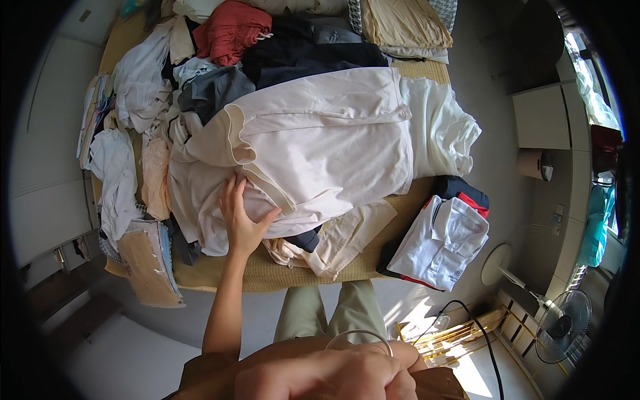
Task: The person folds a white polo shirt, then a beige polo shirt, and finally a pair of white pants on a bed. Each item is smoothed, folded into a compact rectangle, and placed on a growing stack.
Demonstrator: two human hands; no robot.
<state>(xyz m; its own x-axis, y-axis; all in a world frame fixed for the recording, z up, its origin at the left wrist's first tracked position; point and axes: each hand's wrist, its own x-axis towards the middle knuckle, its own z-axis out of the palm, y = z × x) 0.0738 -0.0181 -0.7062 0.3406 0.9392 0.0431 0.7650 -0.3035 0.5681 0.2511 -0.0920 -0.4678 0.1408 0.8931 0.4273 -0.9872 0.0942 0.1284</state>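
My left hand [245, 220] rests on a large pale pink garment [330, 145], with its thumb apart from the other fingers. Its fingertips touch the cloth just below a wavy cream waistband or hem [240, 135]. The pale garment lies spread, partly folded over itself, across other clothes. Very near the camera, my right hand [330, 375] shows only as bent knuckles at the bottom edge. A thin light-coloured loop, perhaps a bangle, shows behind it. Whether those fingers hold anything is hidden. Beneath the pale garment, a crumpled beige garment [345, 235] sticks out towards me.
A folded white polo shirt [440, 240] tops a small stack on the bed's [220, 275] right corner. White cloth [437, 125], red cloth [232, 32] and dark clothes [315, 55] surround the garment. Packaged items [150, 265] overhang the front-left edge. A fan [562, 325] stands right.
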